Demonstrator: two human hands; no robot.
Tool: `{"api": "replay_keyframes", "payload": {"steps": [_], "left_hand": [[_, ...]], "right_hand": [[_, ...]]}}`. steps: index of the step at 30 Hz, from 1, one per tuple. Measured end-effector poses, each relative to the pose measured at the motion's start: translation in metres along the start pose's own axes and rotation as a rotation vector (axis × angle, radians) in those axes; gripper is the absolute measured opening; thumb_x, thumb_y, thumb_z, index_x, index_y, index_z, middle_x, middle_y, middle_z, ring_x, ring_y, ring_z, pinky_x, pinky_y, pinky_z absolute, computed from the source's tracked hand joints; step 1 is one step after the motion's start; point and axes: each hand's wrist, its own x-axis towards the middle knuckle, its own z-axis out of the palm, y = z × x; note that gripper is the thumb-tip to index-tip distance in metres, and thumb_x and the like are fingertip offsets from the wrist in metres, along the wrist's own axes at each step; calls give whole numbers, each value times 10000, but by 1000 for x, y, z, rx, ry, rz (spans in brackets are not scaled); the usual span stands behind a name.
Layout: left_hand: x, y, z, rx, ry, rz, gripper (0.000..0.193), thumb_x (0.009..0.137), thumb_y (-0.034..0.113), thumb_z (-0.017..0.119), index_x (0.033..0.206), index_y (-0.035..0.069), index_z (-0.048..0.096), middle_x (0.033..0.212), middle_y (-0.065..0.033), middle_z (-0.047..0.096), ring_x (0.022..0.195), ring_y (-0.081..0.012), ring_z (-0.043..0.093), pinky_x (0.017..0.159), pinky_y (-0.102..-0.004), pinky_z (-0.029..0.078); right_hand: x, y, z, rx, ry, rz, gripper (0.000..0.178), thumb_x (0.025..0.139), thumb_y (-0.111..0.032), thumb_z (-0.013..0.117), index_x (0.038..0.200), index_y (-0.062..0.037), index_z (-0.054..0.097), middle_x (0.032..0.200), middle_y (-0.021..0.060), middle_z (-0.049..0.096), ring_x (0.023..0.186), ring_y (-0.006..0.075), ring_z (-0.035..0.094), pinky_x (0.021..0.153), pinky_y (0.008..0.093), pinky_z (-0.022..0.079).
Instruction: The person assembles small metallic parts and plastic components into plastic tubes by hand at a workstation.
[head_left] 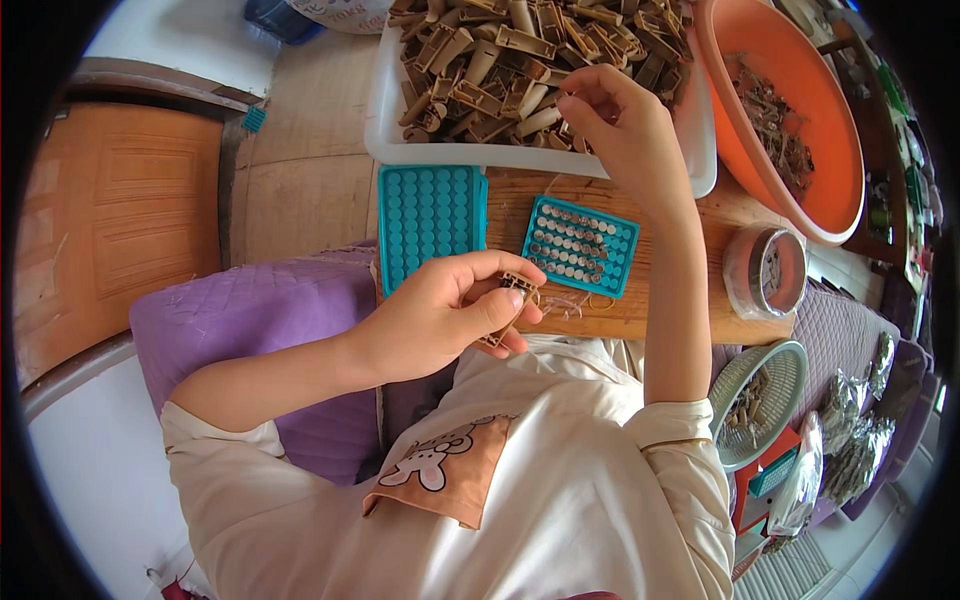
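My left hand (440,305) is closed around a brown plastic casing (520,281), held in front of my lap with the thumb on top. My right hand (630,125) is raised over the near side of a white plastic bin (500,157), thumb and fingertips drawn together. Whether anything sits in that pinch is too small to tell. Loose brown plastic casings (480,65) fill the bin. Between my hands and the bin, a small teal tray (630,262) holds rows of round silvery pieces. A larger teal tray (432,225) with round cells lies to its left.
An orange basin (735,150) with small metal-looking parts stands at the right of the wooden table (690,290). Near it is a clear round tub (745,270). A grey-green basket (795,380) and foil-like bags (860,455) are at right; a purple padded seat (250,310) is at left.
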Motion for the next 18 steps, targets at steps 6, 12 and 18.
{"api": "replay_keyframes", "payload": {"steps": [6, 12, 18], "left_hand": [[-3, 1, -2, -17, 30, 74, 263, 847, 116, 437, 1096, 34, 427, 927, -73, 528, 765, -120, 562, 673, -252, 478], [-5, 6, -1, -64, 31, 98, 273, 835, 96, 455, 1102, 49, 423, 943, -74, 531, 796, -132, 566, 688, -256, 481], [-6, 7, -4, -22, 54, 189, 298, 831, 88, 467, 1121, 52, 409, 1004, -92, 530, 831, -151, 568, 714, -267, 482]], "right_hand": [[26, -11, 33, -305, 67, -191, 218, 683, -176, 627, 823, -27, 551, 707, 97, 571, 669, 248, 566, 581, 325, 449], [56, 9, 46, -803, 356, -410, 198, 704, -181, 603, 860, -71, 550, 769, 92, 554, 725, 278, 535, 645, 366, 430], [34, 1, 30, -374, 436, -392, 79, 747, -81, 530, 808, -32, 540, 706, 112, 550, 679, 282, 541, 599, 374, 431]]}}
